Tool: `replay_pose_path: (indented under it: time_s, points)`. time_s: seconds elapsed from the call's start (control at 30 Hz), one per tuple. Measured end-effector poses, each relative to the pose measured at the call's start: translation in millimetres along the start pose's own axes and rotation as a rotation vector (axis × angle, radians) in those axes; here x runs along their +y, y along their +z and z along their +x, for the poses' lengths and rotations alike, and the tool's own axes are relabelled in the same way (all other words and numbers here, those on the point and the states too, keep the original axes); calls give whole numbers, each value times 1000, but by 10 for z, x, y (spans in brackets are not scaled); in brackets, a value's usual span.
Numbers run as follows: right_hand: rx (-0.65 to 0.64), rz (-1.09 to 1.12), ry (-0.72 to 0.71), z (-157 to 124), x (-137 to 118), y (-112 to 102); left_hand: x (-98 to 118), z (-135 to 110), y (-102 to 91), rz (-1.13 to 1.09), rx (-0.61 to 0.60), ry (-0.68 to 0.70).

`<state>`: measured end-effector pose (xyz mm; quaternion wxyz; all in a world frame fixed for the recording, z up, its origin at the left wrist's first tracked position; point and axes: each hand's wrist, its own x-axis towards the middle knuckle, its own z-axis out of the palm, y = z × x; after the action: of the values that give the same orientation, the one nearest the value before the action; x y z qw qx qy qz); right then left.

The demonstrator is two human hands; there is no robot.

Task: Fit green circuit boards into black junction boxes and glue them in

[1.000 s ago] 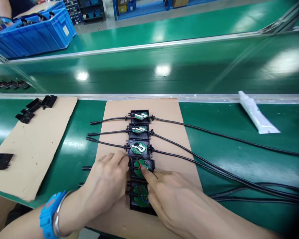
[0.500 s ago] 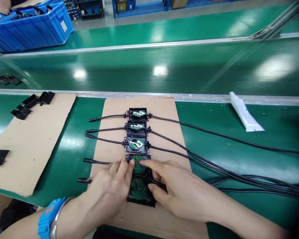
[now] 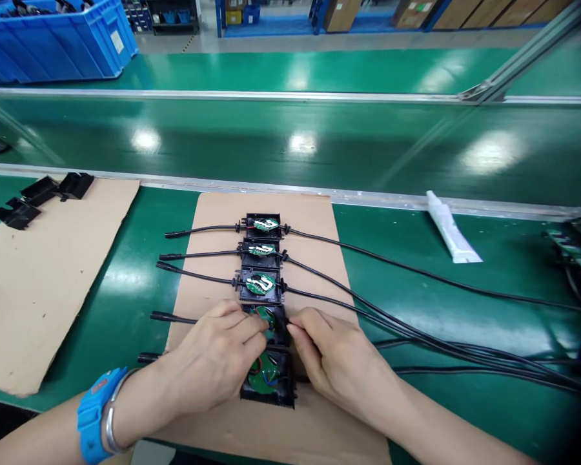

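Observation:
Several black plastic housings stand in a column, each with a green circuit board and black cables. My left hand [image 3: 217, 355] lies over the left side of the fourth housing [image 3: 281, 336], its fingers curled onto the circuit board [image 3: 271, 318] inside. At that housing's right edge, my right hand [image 3: 341, 361] pinches the black cable, mostly hidden by the fingers. Below, the nearest housing [image 3: 286, 394] holds a board [image 3: 264, 378] with red and blue wires. Farther off, the third housing's board [image 3: 260, 283] carries white paste.
Cardboard [image 3: 314, 213] lies under the housings. A white tube [image 3: 450, 229] rests on the green bench to the right, beyond several long cables [image 3: 430, 339]. Loose black housings [image 3: 39, 191] sit on another cardboard sheet [image 3: 72, 271] at left. A blue bin [image 3: 62, 45] stands behind.
My right hand has drawn back from the board to the fourth housing's right edge. My left fingers have moved farther over the board. The view has shifted slightly rightward.

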<state>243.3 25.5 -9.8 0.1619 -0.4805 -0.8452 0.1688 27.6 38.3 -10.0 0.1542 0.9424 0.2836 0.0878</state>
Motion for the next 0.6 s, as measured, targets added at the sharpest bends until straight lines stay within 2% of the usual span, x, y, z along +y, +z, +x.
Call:
replay_pose_path:
  time_s: [0.2, 0.37, 0.43, 0.6]
  points:
    - [-74, 78, 18, -67, 160, 73, 48, -2, -3, 27, -34, -22]
    - [54, 226, -17, -103, 105, 105, 76, -1, -22, 44, -41, -14]
    - [63, 276, 2, -94, 86, 100, 77, -1, -16, 45, -49, -10]
    - [-42, 221, 21, -75, 167, 80, 65, -10, 6, 64, -49, -8]
